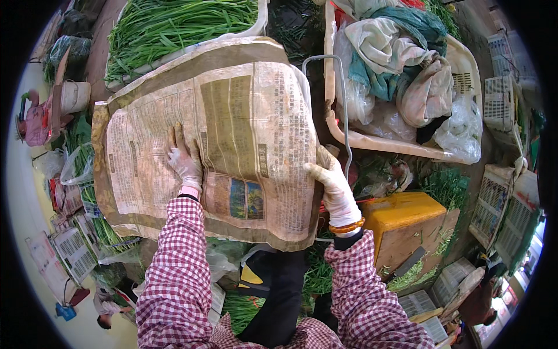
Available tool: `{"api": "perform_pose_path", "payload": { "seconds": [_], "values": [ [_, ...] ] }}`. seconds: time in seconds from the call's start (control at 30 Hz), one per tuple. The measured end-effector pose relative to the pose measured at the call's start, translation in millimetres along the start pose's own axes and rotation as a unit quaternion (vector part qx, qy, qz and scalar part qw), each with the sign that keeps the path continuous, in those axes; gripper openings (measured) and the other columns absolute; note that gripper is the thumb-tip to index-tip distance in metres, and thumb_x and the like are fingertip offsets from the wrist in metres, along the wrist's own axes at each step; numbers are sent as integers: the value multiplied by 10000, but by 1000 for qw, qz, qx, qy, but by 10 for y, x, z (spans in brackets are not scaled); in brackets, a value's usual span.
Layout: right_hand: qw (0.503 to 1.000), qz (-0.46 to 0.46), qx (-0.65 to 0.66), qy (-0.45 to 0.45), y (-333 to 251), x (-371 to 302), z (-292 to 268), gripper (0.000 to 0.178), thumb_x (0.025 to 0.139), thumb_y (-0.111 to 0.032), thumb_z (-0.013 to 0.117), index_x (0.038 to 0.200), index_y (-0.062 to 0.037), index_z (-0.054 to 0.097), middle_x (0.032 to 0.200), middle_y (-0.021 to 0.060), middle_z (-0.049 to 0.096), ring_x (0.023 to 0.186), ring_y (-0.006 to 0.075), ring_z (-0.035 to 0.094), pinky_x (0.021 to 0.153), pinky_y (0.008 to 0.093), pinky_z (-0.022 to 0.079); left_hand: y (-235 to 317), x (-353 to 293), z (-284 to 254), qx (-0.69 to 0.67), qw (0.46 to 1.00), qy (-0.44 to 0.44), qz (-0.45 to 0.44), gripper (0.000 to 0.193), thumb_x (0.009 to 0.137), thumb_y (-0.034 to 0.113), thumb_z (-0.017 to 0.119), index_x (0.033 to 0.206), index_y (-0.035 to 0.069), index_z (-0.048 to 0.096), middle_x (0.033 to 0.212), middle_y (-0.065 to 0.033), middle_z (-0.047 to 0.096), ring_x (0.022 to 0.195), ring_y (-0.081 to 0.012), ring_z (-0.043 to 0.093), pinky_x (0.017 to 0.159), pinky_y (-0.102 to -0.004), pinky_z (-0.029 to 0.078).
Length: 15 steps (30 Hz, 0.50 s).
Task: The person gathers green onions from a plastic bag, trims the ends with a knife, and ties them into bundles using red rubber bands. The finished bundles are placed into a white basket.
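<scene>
A large, stained newspaper sheet (pixel 226 110) with brown borders spreads in front of me, slightly wavy. What supports it underneath is hidden. On its left half lies my left hand (pixel 185 161), in a thin whitish glove, fingers stretched out and pressed flat to the paper. My right hand (pixel 335 186), also gloved, pinches the sheet's right edge, thumb on top and the other fingers partly hidden. A bent metal rod (pixel 347 128) rises just past that edge. Beyond the sheet's far border, a white tub (pixel 263 20) holds long green leafy stalks (pixel 180 26).
At the far right a pale crate (pixel 383 151) holds crumpled cloths and plastic bags (pixel 462 131). Near my right forearm stands a yellow box (pixel 404 212) with a board and a knife-like blade (pixel 410 262). Slatted crates (pixel 500 102) line the right side. Other people (pixel 38 119) are at the left.
</scene>
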State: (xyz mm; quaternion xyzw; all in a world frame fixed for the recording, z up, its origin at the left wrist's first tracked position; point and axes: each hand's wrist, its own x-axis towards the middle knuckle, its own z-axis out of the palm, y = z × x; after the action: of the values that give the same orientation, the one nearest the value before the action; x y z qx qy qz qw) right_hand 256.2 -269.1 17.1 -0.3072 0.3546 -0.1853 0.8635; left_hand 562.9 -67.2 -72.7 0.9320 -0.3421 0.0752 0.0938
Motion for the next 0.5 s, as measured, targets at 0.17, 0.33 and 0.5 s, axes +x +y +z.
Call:
{"api": "perform_pose_path", "payload": {
  "seconds": [0.17, 0.33, 0.5],
  "values": [
    [965, 211, 154, -25, 47, -140, -6, 623, 921, -319, 658, 1413, 8, 460, 1364, 111, 556, 1248, 184, 512, 1083, 318, 390, 38, 26, -17, -50, 998, 27, 31, 586, 990, 492, 433, 1506, 221, 375, 1514, -98, 420, 1335, -328, 408, 1109, -484, 259],
    [967, 105, 127, -193, 151, -67, 271, 767, 934, -482, 609, 1487, -19, 350, 1473, 95, 450, 1351, 196, 413, 1143, 357, 286, 62, 38, -38, -50, 997, 36, 40, 579, 1000, 487, 411, 1502, 199, 383, 1506, -99, 436, 1371, -296, 388, 1113, -466, 256],
    [975, 64, 211, -26, 85, -142, 546, 589, 936, -308, 663, 1407, -14, 468, 1364, 93, 542, 1212, 165, 515, 1043, 302, 392, 52, 47, -39, -58, 996, 35, 51, 581, 994, 490, 418, 1497, 199, 390, 1491, -100, 455, 1356, -296, 400, 1116, -466, 253]
  ]
}}
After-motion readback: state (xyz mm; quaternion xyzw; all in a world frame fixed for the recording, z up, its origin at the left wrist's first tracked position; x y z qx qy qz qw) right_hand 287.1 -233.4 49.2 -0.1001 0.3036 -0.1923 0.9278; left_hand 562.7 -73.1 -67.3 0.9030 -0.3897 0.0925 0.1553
